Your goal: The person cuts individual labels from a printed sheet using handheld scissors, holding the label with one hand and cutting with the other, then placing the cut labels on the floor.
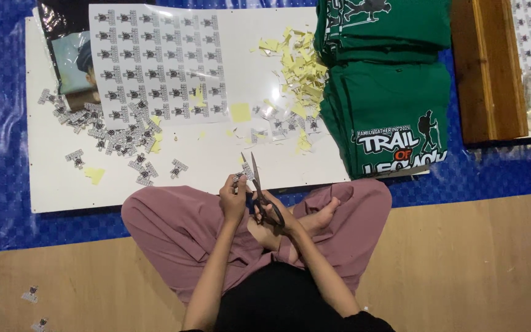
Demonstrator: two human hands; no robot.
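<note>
Sitting cross-legged at the near edge of a white board [50,184], the person pinches a small printed paper label [238,179] in the closed fingers of the left hand [233,198], a thin, light, floppy scrap best gripped by its margin clear of the cut line. Just to its right, the right hand [273,216] is closed through the loops of black scissors [259,187], whose stiff blades stand parted, long axis running up and slightly left, tips pointing away from the body toward the sticker sheet [158,61]. Farther right lie yellow paper offcuts [299,67] and folded green T-shirts [388,110].
</note>
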